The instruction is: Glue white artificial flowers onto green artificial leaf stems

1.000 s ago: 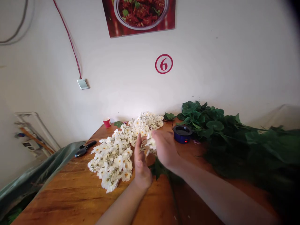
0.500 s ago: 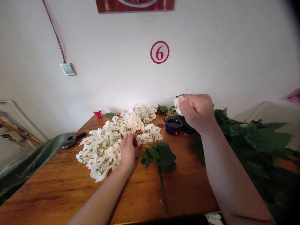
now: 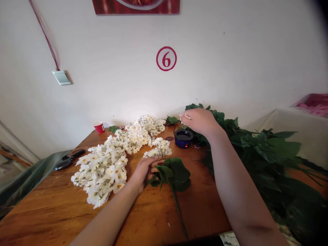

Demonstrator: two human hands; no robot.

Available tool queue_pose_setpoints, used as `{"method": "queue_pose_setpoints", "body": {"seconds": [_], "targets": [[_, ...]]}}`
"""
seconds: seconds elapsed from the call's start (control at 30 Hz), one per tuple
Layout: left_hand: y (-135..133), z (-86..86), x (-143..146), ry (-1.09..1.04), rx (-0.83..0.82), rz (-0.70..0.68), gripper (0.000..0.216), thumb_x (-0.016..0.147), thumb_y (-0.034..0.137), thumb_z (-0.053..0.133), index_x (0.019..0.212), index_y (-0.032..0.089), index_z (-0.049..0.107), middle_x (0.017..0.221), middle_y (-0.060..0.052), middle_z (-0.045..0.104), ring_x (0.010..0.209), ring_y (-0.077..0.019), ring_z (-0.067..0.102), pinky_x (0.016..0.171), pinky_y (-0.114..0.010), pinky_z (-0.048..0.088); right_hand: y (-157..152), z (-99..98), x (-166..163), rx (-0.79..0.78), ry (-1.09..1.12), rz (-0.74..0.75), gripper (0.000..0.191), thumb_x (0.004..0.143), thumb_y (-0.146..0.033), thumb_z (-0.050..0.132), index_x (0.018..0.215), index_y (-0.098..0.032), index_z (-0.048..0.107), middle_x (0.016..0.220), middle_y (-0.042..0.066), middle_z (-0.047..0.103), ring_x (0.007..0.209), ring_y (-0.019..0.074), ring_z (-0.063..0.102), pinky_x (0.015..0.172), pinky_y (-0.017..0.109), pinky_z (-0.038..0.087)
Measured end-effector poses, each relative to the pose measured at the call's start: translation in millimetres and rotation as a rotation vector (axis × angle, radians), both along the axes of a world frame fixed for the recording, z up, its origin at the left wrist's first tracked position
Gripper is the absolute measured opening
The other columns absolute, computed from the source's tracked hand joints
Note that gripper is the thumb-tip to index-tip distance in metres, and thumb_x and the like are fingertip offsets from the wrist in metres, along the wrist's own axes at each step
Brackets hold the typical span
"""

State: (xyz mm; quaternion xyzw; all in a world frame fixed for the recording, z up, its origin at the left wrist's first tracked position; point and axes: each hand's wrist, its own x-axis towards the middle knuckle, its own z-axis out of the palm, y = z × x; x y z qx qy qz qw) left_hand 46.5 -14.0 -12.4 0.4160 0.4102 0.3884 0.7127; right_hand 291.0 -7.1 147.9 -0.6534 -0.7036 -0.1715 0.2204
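My right hand [image 3: 201,121] is closed around white artificial flowers [image 3: 182,119], mostly hidden by the fist, with thin pale stems hanging below. It is just above and behind a small dark blue pot [image 3: 183,139] with a lit red switch and dark contents. My left hand [image 3: 146,171] reaches to a green leafy stem [image 3: 176,172] lying on the table, its fingers apart at the leaves and partly hidden by them. White blossoms [image 3: 162,147] show at that stem's top. Left of the hand spreads a large heap of white flowers with yellow centres [image 3: 110,164].
Black-handled cutters [image 3: 67,160] lie at the left edge of the wooden table [image 3: 51,201]. A red paper cup [image 3: 98,127] stands at the back. Piled green foliage [image 3: 261,147] covers the right side. The wall [image 3: 123,68] rises behind.
My left hand has moved from the flower heap down to the leafy stem, whose lower end has swung slightly right. My right hand has lowered with its flowers toward the pot. The view has turned right.
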Motion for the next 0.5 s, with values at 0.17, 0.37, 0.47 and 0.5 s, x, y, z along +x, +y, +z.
{"method": "queue_pose_setpoints", "body": {"seconds": [0.17, 0.37, 0.47, 0.5], "targets": [[3.6, -4.0, 2.4, 0.017, 0.039, -0.013, 0.037, 0.069, 0.037, 0.080, 0.095, 0.011, 0.073, 0.087, -0.012, 0.076, 0.066, -0.0193, 0.071, 0.057, -0.025, 0.055, 32.6, -18.5, 11.5, -0.218, -0.013, -0.086, 0.047, 0.096, -0.046, 0.032, 0.068, -0.018, 0.059, 0.074, 0.009, 0.064, 0.063, 0.0186, 0.053, 0.055, 0.029, 0.027], [-3.2, -2.0, 7.6, 0.011, 0.044, -0.074, 0.038, 0.063, 0.026, 0.085, 0.097, 0.012, 0.076, 0.086, -0.010, 0.077, 0.069, -0.0168, 0.071, 0.064, -0.023, 0.055, 55.6, -38.3, 14.8, -0.288, 0.012, -0.131, 0.049, 0.098, -0.048, 0.032, 0.087, -0.018, 0.069, 0.092, 0.013, 0.070, 0.083, 0.0240, 0.062, 0.064, 0.029, 0.036], [-8.0, 0.8, 8.2, 0.003, 0.025, -0.106, 0.037, 0.062, 0.025, 0.085, 0.095, 0.012, 0.076, 0.087, -0.011, 0.077, 0.068, -0.0174, 0.071, 0.062, -0.024, 0.055, 61.9, -45.5, 16.4, -0.303, 0.024, -0.142, 0.050, 0.099, -0.048, 0.032, 0.090, -0.017, 0.070, 0.094, 0.014, 0.070, 0.085, 0.0241, 0.064, 0.066, 0.029, 0.038], [-9.3, 1.5, 8.3, 0.002, 0.018, -0.103, 0.035, 0.060, 0.024, 0.086, 0.092, 0.012, 0.076, 0.086, -0.011, 0.077, 0.068, -0.0179, 0.071, 0.063, -0.025, 0.055, 63.8, -47.6, 17.0, -0.304, 0.026, -0.147, 0.050, 0.099, -0.048, 0.032, 0.090, -0.017, 0.070, 0.094, 0.014, 0.070, 0.085, 0.0242, 0.064, 0.066, 0.029, 0.039]]}}
